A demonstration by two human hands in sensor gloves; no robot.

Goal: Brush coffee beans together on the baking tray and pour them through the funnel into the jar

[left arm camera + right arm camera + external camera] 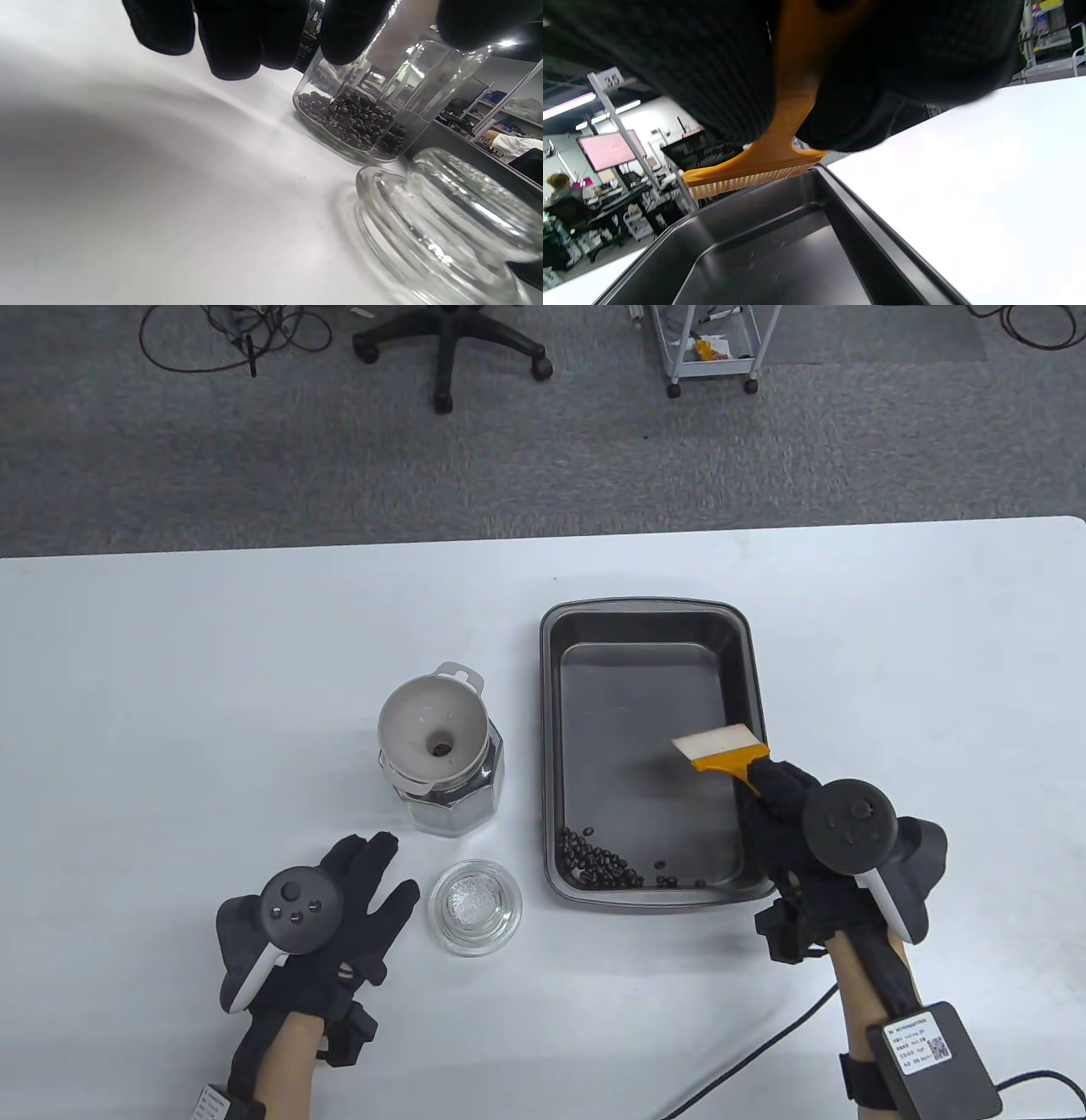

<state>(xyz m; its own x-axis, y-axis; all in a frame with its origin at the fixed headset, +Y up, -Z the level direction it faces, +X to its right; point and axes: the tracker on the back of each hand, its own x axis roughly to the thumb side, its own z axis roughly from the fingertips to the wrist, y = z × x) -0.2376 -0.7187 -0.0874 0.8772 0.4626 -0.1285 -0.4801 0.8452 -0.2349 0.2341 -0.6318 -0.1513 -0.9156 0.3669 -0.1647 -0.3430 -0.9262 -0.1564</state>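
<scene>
Orange-handled bristle brush (pixel 721 749) in right hand (pixel 797 831); rectangular dark metal tray (pixel 646 612).

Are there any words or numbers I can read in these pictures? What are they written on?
"35": on a small sign atop a rack post in the room behind, right wrist view.
White label with a square code on the black box strapped to the right forearm: too small to read.
Tag at the left wrist: too small to read.
The baking tray, jar, funnel and brush show no writing.
</scene>
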